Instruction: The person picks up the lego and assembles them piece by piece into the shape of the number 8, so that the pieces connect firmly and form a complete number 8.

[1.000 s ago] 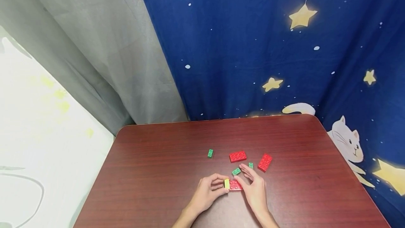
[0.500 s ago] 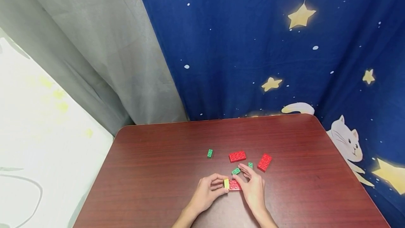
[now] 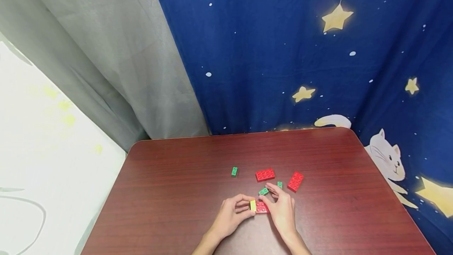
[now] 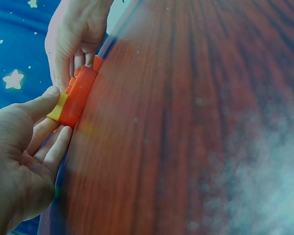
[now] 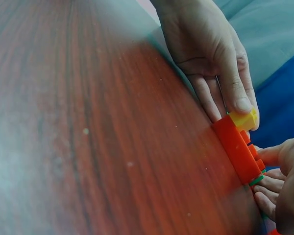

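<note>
My left hand (image 3: 231,215) pinches a small yellow toy brick (image 3: 253,206) between thumb and fingers. That brick sits on the left end of a studded red brick (image 3: 262,207), whose long side shows in the left wrist view. At the red brick's right end is my right hand (image 3: 284,212). Its thumb lies against the studded red brick, and its fingers reach forward, apart from the thumb. Just beyond the thumb lies a green two-stud brick (image 3: 263,191). Another green brick (image 3: 280,184), partly hidden, is near the right fingertips.
Behind the hands, two more red bricks lie on the table: one in the middle (image 3: 265,175), the other to the right (image 3: 295,181). A third green brick (image 3: 234,171) lies farther left. The wooden table (image 3: 170,196) ends at a blue star-patterned curtain (image 3: 255,70).
</note>
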Demonstrator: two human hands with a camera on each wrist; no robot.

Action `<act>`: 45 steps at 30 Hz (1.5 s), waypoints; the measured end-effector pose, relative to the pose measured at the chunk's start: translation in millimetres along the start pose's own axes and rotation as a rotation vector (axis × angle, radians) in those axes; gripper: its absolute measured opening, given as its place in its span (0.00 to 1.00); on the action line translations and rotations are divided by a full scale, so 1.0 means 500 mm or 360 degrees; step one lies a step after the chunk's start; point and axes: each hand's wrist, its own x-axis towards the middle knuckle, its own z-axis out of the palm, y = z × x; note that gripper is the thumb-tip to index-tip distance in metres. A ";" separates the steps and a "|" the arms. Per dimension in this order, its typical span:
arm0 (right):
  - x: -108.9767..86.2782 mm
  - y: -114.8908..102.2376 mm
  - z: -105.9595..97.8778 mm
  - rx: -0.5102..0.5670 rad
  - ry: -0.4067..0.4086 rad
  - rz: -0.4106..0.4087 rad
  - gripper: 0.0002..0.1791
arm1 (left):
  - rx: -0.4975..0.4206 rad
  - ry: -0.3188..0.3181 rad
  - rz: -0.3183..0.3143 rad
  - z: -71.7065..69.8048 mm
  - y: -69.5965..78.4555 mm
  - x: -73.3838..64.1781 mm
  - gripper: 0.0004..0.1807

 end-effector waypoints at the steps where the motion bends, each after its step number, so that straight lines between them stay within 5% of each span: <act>1: 0.000 0.000 0.000 -0.0005 0.0002 -0.0004 0.26 | 0.0000 0.0000 0.0001 0.000 0.000 0.000 0.17; 28: 0.002 0.004 -0.004 0.0035 -0.0037 0.0063 0.24 | -0.0012 -0.0013 -0.0013 0.000 0.000 0.000 0.17; 45: 0.002 -0.012 -0.028 0.0358 -0.0126 0.0119 0.22 | 0.0022 -0.0019 -0.0001 -0.002 -0.005 0.001 0.16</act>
